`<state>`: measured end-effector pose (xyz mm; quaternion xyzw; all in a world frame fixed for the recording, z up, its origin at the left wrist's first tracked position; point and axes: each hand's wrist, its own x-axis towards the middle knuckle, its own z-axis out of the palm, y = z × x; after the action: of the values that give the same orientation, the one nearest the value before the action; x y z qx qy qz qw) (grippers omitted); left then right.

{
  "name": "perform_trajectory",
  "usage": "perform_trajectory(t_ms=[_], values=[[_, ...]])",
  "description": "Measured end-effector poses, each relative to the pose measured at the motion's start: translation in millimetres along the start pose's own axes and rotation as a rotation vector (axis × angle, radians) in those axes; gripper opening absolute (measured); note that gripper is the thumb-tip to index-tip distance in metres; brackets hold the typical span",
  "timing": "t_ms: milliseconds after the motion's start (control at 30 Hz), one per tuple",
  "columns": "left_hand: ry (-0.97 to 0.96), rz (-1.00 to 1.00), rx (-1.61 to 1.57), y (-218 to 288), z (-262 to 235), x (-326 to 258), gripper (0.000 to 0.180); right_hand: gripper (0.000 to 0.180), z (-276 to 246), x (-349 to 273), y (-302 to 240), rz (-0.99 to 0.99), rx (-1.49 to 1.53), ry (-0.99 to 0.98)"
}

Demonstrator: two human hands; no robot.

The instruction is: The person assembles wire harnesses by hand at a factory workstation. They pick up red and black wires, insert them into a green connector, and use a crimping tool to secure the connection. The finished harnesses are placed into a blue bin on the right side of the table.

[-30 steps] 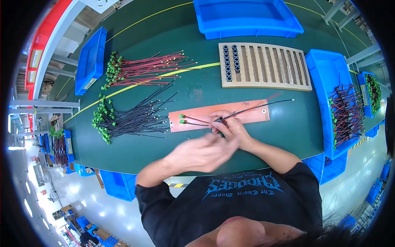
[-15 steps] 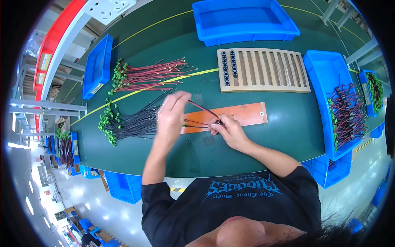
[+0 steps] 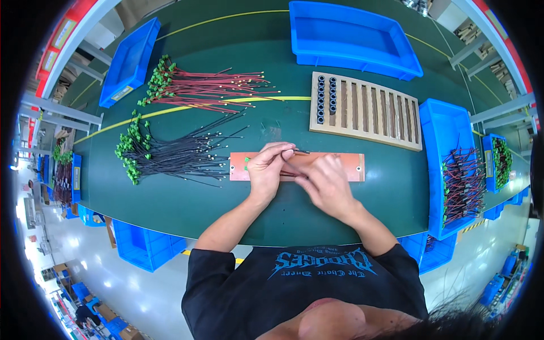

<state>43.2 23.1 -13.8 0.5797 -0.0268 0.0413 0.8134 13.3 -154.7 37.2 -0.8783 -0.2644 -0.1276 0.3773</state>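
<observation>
Both my hands work over an orange-red strip plate [image 3: 355,161] with a hole near each end. My left hand [image 3: 266,173] is closed on the wires [image 3: 291,168], pinching them between thumb and fingers. A green connector [image 3: 247,164] shows beside it, and a dark wire end pokes out past its fingertips. My right hand [image 3: 328,182], partly smeared by motion, has its thumb and fingers closed round the same wires to the right. To the left lies a spread of black wires [image 3: 175,156] with green connectors, and beyond it a bundle of red wires [image 3: 204,89], also green-ended.
A slotted wooden rack [image 3: 374,131] holds black ring-shaped parts [image 3: 321,99] in its two left slots. Blue bins stand at far left [image 3: 129,62], far centre [image 3: 354,62] and right [image 3: 433,170]; the right one holds finished-looking red and black wire assemblies [image 3: 463,184].
My left hand has come down and right onto the wires, from holding one end raised. My right hand has shifted slightly right. The head view has turned a little.
</observation>
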Motion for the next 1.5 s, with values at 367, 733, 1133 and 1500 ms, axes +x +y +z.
perform_trajectory(t_ms=[367, 733, 1133, 1500], values=[[-0.002, 0.028, 0.004, -2.0, 5.0, 2.9, 0.013, 0.023, 7.1, -5.3, 41.6, 0.593, 0.546, 0.032], [0.003, 0.01, -0.013, -2.6, 4.6, 2.7, 0.012, 0.025, 10.9, -7.0, 44.3, 0.609, 0.625, 0.061], [-0.081, -0.042, 0.021, -6.3, -7.3, -0.7, 0.01, 0.022, 9.3, -8.2, 45.7, 0.6, 0.64, 0.064], [-0.138, 0.009, -0.041, -4.4, -4.2, -1.7, 0.013, 0.023, 9.3, -9.9, 46.8, 0.592, 0.672, 0.056]])
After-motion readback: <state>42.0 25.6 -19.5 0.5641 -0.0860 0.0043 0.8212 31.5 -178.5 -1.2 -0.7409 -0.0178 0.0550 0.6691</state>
